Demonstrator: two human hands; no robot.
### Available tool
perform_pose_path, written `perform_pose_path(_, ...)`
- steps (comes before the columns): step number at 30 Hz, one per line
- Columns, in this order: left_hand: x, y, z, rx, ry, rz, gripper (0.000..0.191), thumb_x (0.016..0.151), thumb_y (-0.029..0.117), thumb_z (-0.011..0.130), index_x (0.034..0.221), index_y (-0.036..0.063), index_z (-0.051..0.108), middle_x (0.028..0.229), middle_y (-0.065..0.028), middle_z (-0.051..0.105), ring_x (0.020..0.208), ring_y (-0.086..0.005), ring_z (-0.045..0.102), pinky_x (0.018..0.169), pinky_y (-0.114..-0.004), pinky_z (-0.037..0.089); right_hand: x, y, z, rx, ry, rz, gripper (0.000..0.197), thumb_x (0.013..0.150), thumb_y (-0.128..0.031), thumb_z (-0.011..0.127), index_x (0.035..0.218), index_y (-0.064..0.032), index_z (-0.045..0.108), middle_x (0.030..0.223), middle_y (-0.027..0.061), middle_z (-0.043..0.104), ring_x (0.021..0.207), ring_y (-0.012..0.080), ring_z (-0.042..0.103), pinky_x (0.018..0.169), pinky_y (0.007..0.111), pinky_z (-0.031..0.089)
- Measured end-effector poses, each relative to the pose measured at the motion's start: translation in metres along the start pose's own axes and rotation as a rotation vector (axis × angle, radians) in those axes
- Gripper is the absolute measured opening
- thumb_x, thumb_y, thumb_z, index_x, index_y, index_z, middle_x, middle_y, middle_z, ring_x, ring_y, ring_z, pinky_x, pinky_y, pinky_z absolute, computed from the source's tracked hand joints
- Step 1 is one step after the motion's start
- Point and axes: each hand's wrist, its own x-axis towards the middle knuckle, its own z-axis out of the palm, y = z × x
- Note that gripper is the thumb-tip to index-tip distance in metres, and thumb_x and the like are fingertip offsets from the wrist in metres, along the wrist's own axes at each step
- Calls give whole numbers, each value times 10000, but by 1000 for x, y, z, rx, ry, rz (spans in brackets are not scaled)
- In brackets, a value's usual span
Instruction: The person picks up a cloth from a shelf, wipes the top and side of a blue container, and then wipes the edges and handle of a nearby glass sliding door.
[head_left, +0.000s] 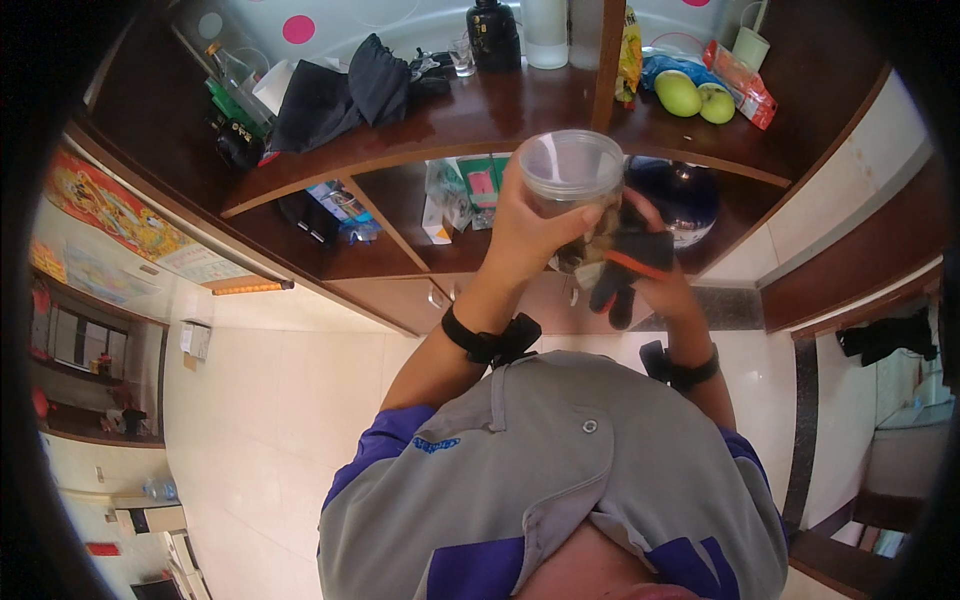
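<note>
My left hand (536, 229) is wrapped round a clear plastic jar (571, 166) with a round lid, held upright in front of the wooden shelves. Brownish contents show through the jar's lower part, but I cannot tell what they are. On the jar's right side, my right hand (654, 225) holds black gloves (637, 255) with orange edging, which hang down below it. Part of this hand is hidden behind the jar and the gloves, so whether it also grips the jar is unclear.
The upper shelf (480, 116) bears a black cloth bag (322, 105), a dark bottle (493, 36), a small glass (462, 58) and green fruits (677, 93). An upright divider (606, 67) splits it. A dark round pot or jar (679, 199) stands in the lower compartment.
</note>
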Motion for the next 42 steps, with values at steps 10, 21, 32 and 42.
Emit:
perform_pose_path(10, 1, -23, 0, 335, -46, 168, 763, 754, 236, 788, 1329, 5, 343, 1236, -101, 490, 1144, -209, 488, 1000, -336, 376, 5, -57, 3, -170, 236, -30, 748, 774, -4, 683, 1432, -47, 329, 1257, 119, 553, 1130, 176, 542, 989, 306, 409)
perform_pose_path(21, -4, -14, -9, -102, -326, -69, 723, 867, 391, 672, 1391, 15, 345, 1299, -97, 505, 1213, -183, 471, 1016, -316, 358, 17, -53, -6, 185, 318, -90, 645, 866, -79, 593, 1441, -26, 305, 1191, 89, 578, 976, 117, 588, 829, 247, 500)
perform_pose_path(32, -6, -16, -4, -25, -371, -7, 807, 847, 308, 694, 1440, -8, 247, 1377, -92, 416, 1271, -194, 392, 1070, -332, 295, 17, -41, 7, 179, 255, -120, 826, 779, -20, 688, 1463, -22, 225, 1364, 143, 440, 1180, 192, 496, 980, 310, 431)
perform_pose_path(42, -8, -16, 7, 91, -17, 153, 762, 776, 95, 751, 1383, -12, 303, 1306, -131, 459, 1198, -215, 467, 1017, -331, 380, 4, -27, 27, -62, 180, -35, 899, 719, 34, 717, 1475, -61, 241, 1366, 113, 433, 1195, 196, 474, 998, 300, 387)
